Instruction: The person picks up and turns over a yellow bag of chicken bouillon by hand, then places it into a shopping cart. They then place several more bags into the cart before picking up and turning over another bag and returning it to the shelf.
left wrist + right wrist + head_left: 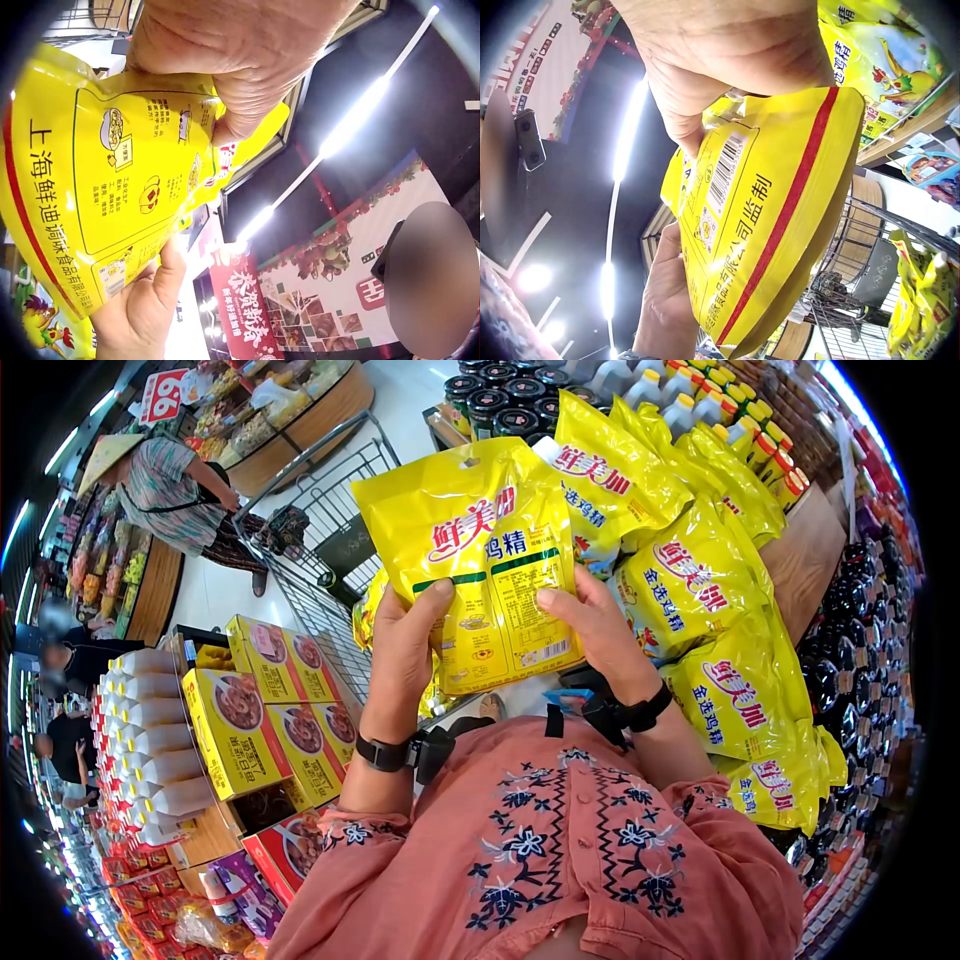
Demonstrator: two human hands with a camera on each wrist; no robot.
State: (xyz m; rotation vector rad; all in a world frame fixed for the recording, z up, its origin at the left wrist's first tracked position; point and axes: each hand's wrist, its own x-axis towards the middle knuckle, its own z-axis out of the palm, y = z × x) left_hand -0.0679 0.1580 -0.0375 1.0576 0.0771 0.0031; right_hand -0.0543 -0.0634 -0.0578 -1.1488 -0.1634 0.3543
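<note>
A yellow bag of chicken bouillon seasoning point(505, 625) is held up before the person's chest, its printed panel and barcode facing them. The left hand point(405, 640) grips its left edge, thumb on the front and fingers behind. On the opposite edge, the right hand point(608, 640) holds it the same way. Seen from the left wrist, the bag point(90, 172) bulges between both hands. The right wrist view shows the red-striped bottom seam of the bag point(780, 210), with the thumb pressed near the barcode. Fingers behind the bag are mostly hidden.
Similar yellow bags point(690, 590) are piled at the right. Beyond the held bag stands a metal shopping cart point(320, 540) with yellow bags inside. Yellow boxes point(235, 735) and white-bodied bottles point(155, 740) fill the left side. Dark-lidded jars point(500, 400) stand ahead; another person point(170, 485) is beside the cart.
</note>
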